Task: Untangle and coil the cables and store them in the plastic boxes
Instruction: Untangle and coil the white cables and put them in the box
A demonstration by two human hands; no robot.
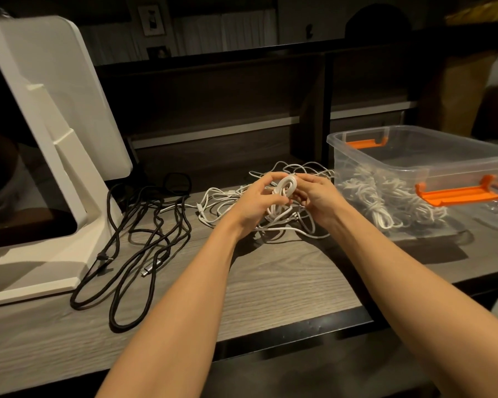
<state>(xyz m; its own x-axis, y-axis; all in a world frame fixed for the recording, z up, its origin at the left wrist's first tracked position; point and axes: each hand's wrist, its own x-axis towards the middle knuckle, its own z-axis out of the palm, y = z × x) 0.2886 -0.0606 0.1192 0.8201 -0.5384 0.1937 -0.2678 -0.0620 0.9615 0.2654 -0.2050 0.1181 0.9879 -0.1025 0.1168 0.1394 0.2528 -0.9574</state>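
While both forearms reach out over the desk (270,282), the left hand (258,201) and right hand (318,198) pinch a small white cable coil (285,186) between curled fingers above the white tangle (270,214).

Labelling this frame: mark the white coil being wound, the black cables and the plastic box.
white coil (285,187), head view, top loop.
black cables (144,225), head view, middle strands.
plastic box (385,165), head view, near rim.
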